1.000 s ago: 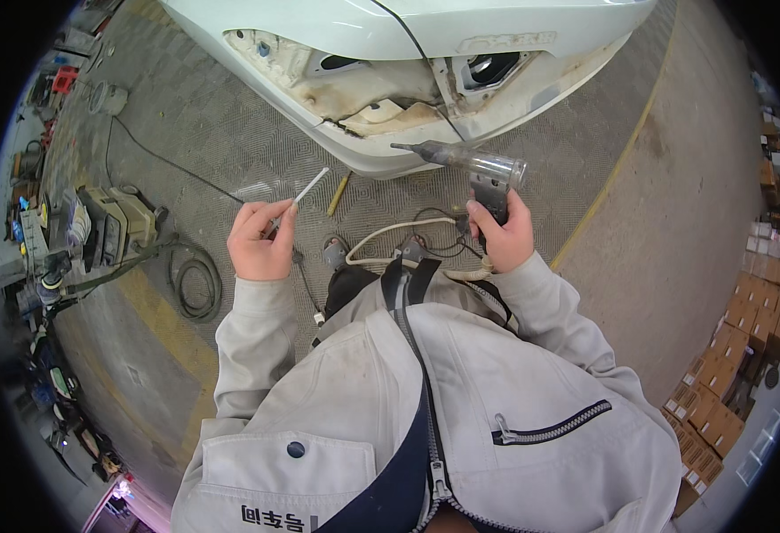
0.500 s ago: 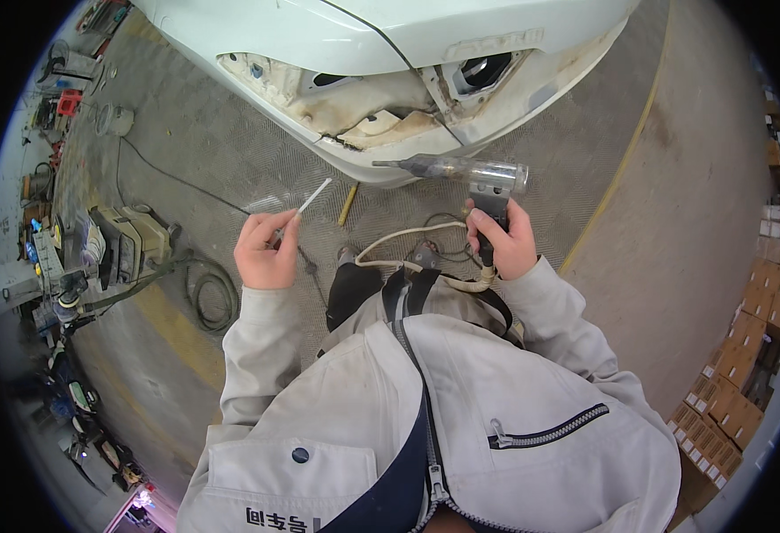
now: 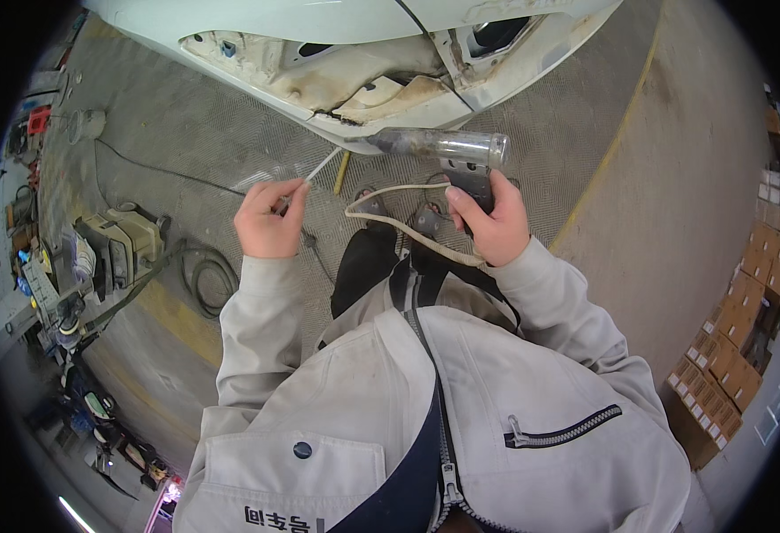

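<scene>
Pinched between the fingers of my left hand (image 3: 270, 218) is a thin white rod (image 3: 322, 166), slanting up and to the right toward the car's lower edge. My right hand (image 3: 497, 222) is wrapped round the dark grip of a hot-air gun (image 3: 448, 144) with a shiny cylindrical barrel. Its narrow nozzle points left, close to the rod's far end; whether they touch I cannot tell. Just beyond both is the white car body (image 3: 283, 107), with a stained lamp opening (image 3: 346, 80) and a dark, broken-looking spot along its lower edge.
A pale cord (image 3: 390, 226) loops from the gun across my feet. A yellow stick (image 3: 342, 173) lies on the floor. On the left stand a beige machine (image 3: 128, 240) with a coiled hose (image 3: 208, 280) and a bucket (image 3: 86, 126). Cardboard boxes (image 3: 736, 329) line the right side.
The gun has shifted up and left, its nozzle now close to the rod's end. My left hand has risen slightly, carrying the rod nearer the car. The view has shifted a little.
</scene>
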### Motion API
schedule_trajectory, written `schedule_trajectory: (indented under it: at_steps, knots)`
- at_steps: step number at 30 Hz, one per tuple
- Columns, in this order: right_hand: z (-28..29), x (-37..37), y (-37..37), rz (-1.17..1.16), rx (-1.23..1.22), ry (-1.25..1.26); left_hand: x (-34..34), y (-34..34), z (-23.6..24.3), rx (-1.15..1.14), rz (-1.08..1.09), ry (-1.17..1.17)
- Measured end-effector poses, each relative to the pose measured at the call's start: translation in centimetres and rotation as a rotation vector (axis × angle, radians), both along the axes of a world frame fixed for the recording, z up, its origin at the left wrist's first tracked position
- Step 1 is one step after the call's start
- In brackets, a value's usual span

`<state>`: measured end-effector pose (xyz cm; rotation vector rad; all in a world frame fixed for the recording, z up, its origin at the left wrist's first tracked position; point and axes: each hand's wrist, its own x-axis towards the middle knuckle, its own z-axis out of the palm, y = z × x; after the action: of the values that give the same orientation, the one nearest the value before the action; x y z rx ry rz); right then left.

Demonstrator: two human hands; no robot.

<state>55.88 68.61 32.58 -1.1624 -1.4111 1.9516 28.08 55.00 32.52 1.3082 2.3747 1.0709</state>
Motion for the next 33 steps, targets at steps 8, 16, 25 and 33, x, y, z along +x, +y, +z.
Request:
schedule_trajectory:
  at_steps: [8, 16, 25, 33]
  knots:
    - [-2.4, -2.9, -0.9, -0.114, -0.033, -0.017, -2.9, 2.5, -2.0, -0.049, -0.079, 0.007]
    - [-4.0, -5.1, -2.0, -0.218, -0.103, -0.016, -5.5, 3.9, -3.4, -0.084, -0.164, 0.054]
    - [-5.1, -6.8, -2.6, -0.270, -0.115, 0.022, -6.9, 4.6, -4.3, -0.057, -0.235, 0.071]
    - [-6.7, -6.7, -2.8, -0.328, -0.163, 0.101, -7.9, 5.4, -3.4, -0.102, -0.283, 0.146]
